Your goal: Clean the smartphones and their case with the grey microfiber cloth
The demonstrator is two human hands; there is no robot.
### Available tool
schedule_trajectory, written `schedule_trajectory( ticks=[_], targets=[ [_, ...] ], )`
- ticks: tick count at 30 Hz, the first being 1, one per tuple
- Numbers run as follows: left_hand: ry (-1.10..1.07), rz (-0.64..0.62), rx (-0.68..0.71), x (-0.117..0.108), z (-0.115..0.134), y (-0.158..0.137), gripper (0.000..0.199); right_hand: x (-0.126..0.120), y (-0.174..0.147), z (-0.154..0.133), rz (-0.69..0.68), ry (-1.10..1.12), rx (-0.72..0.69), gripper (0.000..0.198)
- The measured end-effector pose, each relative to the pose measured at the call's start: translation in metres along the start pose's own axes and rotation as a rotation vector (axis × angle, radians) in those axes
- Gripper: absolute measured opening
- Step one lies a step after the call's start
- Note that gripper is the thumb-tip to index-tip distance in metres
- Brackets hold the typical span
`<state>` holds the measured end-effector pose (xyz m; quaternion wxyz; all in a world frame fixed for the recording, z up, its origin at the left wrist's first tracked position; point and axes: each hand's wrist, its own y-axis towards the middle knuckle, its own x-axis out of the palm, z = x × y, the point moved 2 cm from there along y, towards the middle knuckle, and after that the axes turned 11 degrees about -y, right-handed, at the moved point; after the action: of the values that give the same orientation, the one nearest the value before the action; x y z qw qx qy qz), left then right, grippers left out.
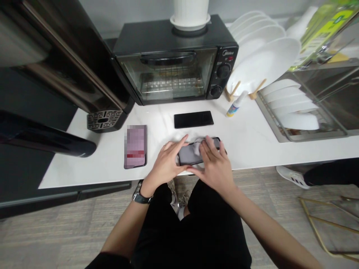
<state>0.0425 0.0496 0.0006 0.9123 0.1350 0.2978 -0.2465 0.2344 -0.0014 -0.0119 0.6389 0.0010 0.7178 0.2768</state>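
Note:
A dark-framed smartphone (186, 155) lies flat on the white countertop, its grey screen facing up. My left hand (164, 164) grips its left end, thumb along the near edge and fingers at the far side. With my right hand (216, 166) I press a small pale cloth (197, 147) onto the screen; the fingers partly cover it. Behind them lies a black phone (193, 119), screen dark. Left of my hands is another phone (135, 146) with a blurred-out pinkish surface. A small white spray bottle (234, 107) with a blue and yellow label stands at the back right.
A black toaster oven (171, 45) with a white pot (191, 13) on top stands behind the phones. White plates (266, 59) lean in a wooden rack, beside a sink basin (331, 89) holding bowls. A tall dark appliance (73, 56) is at left. Another person's shoe (291, 177) shows at right.

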Motion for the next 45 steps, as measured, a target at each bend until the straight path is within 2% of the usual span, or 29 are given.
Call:
schedule_trajectory(
  ticks=[3, 5, 9, 13, 16, 19, 22, 25, 27, 30, 33, 36, 38, 41, 43, 45],
  targets=[
    [-0.005, 0.008, 0.003, -0.001, 0.000, -0.003, 0.101, 0.007, 0.011, -0.035, -0.001, 0.166, -0.094, 0.082],
    [-0.018, 0.005, 0.019, -0.001, 0.000, -0.005, 0.103, 0.003, 0.008, -0.038, -0.031, 0.215, -0.136, 0.077],
    [-0.021, -0.007, 0.027, -0.002, 0.000, -0.006, 0.114, -0.018, -0.015, -0.001, -0.090, 0.162, -0.151, 0.059],
    [-0.013, -0.004, 0.009, -0.001, -0.001, -0.004, 0.117, -0.033, -0.041, 0.050, -0.069, 0.007, -0.047, 0.050],
    [-0.004, -0.014, 0.001, 0.000, 0.000, -0.002, 0.115, -0.029, -0.048, 0.068, -0.033, -0.105, 0.042, 0.052],
    [0.003, -0.016, 0.006, 0.001, 0.001, 0.000, 0.113, -0.016, -0.037, 0.056, -0.018, -0.121, 0.118, 0.060],
    [-0.006, -0.010, 0.024, 0.001, 0.001, 0.000, 0.110, -0.003, -0.013, 0.018, 0.005, -0.068, 0.176, 0.068],
    [-0.001, -0.001, 0.014, 0.000, 0.000, -0.001, 0.104, 0.004, 0.005, -0.025, -0.005, 0.098, 0.070, 0.072],
    [0.001, -0.002, -0.001, 0.000, -0.001, -0.002, 0.103, 0.002, 0.007, -0.039, -0.025, 0.208, -0.024, 0.068],
    [0.006, -0.003, 0.004, 0.001, 0.000, -0.004, 0.108, -0.008, -0.005, -0.026, -0.073, 0.242, -0.065, 0.057],
    [0.020, -0.001, 0.018, 0.001, 0.000, -0.004, 0.115, -0.021, -0.028, 0.013, -0.097, 0.164, -0.034, 0.048],
    [0.022, -0.008, 0.018, 0.001, -0.001, -0.002, 0.116, -0.028, -0.047, 0.053, -0.074, 0.019, 0.056, 0.049],
    [0.018, -0.015, 0.022, 0.001, -0.001, -0.001, 0.116, -0.027, -0.050, 0.066, -0.060, -0.061, 0.105, 0.055],
    [0.012, -0.022, 0.037, 0.001, 0.000, 0.001, 0.116, -0.017, -0.037, 0.057, -0.036, -0.092, 0.135, 0.065],
    [0.008, -0.021, 0.042, 0.001, 0.000, 0.001, 0.113, -0.007, -0.019, 0.033, -0.004, -0.062, 0.138, 0.072],
    [0.009, -0.021, 0.034, 0.001, -0.001, 0.001, 0.108, 0.003, -0.002, 0.002, 0.007, 0.027, 0.070, 0.077]
  ],
)
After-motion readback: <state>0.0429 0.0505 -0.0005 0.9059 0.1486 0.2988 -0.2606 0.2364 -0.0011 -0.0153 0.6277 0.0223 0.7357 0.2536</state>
